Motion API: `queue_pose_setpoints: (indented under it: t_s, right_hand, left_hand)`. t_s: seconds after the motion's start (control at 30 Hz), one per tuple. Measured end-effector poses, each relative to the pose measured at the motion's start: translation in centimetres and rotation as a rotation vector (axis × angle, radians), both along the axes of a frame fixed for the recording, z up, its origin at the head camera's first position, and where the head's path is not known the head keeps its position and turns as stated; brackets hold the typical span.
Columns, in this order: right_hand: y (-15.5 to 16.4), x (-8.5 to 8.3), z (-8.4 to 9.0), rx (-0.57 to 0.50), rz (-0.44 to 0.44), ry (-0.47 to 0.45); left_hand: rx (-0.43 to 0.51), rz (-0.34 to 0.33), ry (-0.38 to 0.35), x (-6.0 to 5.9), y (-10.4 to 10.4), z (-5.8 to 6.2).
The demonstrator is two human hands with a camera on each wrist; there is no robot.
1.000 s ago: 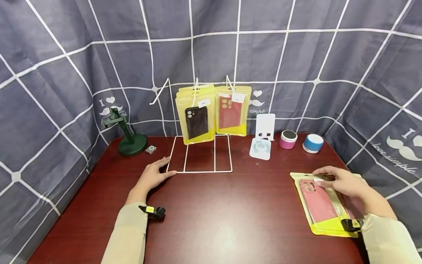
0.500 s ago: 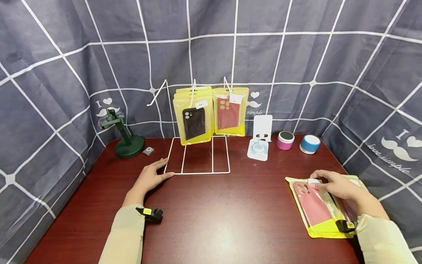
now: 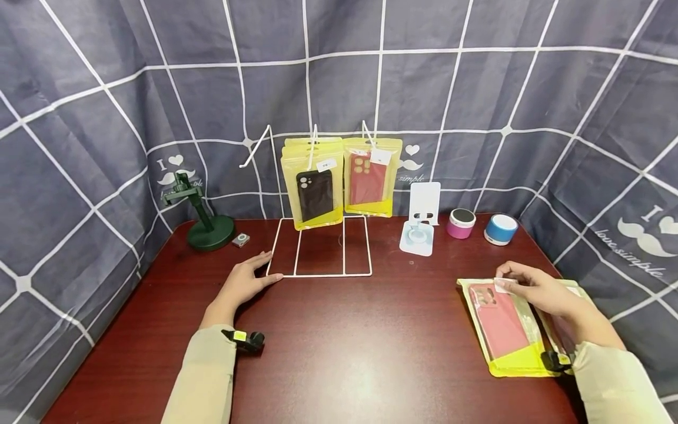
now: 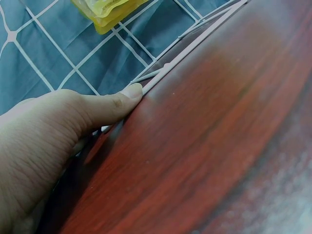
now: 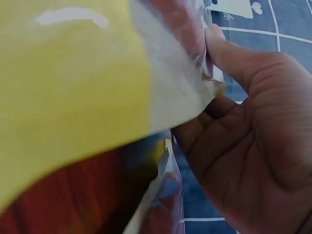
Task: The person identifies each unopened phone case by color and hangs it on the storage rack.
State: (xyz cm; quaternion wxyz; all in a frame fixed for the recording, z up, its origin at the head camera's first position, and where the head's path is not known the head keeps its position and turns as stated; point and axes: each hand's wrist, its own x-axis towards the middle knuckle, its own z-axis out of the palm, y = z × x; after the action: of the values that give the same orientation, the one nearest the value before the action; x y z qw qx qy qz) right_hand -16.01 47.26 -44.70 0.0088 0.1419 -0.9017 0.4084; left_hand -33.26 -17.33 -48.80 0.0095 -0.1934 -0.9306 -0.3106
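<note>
My right hand (image 3: 545, 291) pinches the upper right edge of a yellow-trimmed clear pouch (image 3: 521, 360) holding a pink phone case (image 3: 499, 324). In the right wrist view the thumb (image 5: 239, 58) lies on the pouch's front face and the fingers are behind it. Another similar pouch (image 5: 163, 204) is below it, partly hidden by the hand and forearm. My left hand (image 3: 245, 285) rests at the front left corner of a white wire display rack (image 3: 323, 275), its thumb (image 4: 114, 105) straight against the front wire. Packed phone cases, black (image 3: 316, 194) and pink (image 3: 368, 179), hang from the rack's hooks.
A white folding phone stand (image 3: 424, 203), a pink speaker (image 3: 461, 224) and a blue speaker (image 3: 500, 229) stand at the back right. Back left are a green stand (image 3: 210, 232) and a small silver clip-on device (image 3: 241, 239). The rack's left hook (image 3: 256, 147) is bare.
My right hand has drawn the held pouch slightly left and up, baring more of the pouch beneath. The left hand stays at the rack's corner.
</note>
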Motion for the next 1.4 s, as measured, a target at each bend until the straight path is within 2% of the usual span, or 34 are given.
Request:
queue_pose_setpoints:
  t_s: [0.1, 0.2, 0.33, 0.47, 0.6, 0.73, 1.17, 1.4]
  right_hand:
    - [0.0, -0.1, 0.3, -0.051, -0.035, -0.049]
    - [0.0, -0.2, 0.6, -0.149, -0.101, -0.115]
    - [-0.3, -0.6, 0.9, -0.374, -0.144, -0.198]
    - [-1.2, -1.0, 1.9, -0.629, -0.131, -0.215]
    - [-2.6, -1.4, 3.7, -0.770, -0.159, -0.187]
    - [-4.5, -1.8, 5.8, -0.794, -0.219, -0.154]
    - [-9.3, -4.0, 10.9, -0.814, -0.134, 0.116]
    - [-14.1, -6.0, 14.8, -0.715, -0.164, 0.219]
  left_hand:
    - [0.002, 0.000, 0.002, 0.0, -0.1, 0.0]
    - [-0.004, 0.000, 0.003, -0.1, -0.1, 0.0]
    - [-0.009, -0.006, 0.005, -0.1, 0.0, 0.0]
    - [-0.008, -0.007, 0.002, -0.1, 0.1, -0.1]
    - [0.000, -0.002, -0.007, -0.1, 0.1, -0.1]
    - [0.002, 0.000, -0.010, 0.0, 0.1, -0.2]
    - [-0.006, 0.000, -0.013, -0.1, 0.0, -0.3]
    - [-0.001, -0.004, -0.012, -0.2, 0.0, -0.1]
